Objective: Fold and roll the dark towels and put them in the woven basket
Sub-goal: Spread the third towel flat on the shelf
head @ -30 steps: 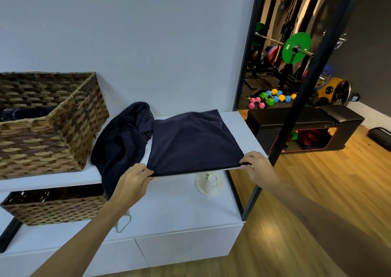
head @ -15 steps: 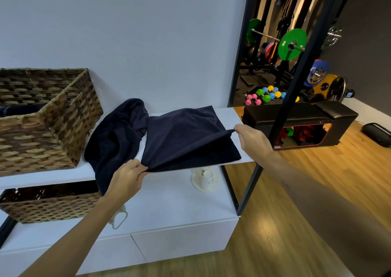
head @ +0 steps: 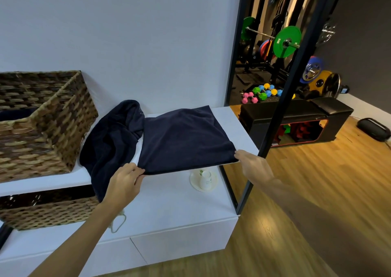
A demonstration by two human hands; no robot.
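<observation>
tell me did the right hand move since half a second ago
Yes. The right hand came back from mid-towel to the towel's near right corner at the shelf's front edge.

Folded dark towel [head: 184, 139] flat on shelf; second towel [head: 110, 145] crumpled beside basket [head: 63, 128].

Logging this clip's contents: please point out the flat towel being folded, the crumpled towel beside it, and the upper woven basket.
Flat towel [head: 186, 139], head view, middle of its top face.
Crumpled towel [head: 110, 141], head view, middle of the heap.
Upper woven basket [head: 69, 118], head view, its right outer wall.
</observation>
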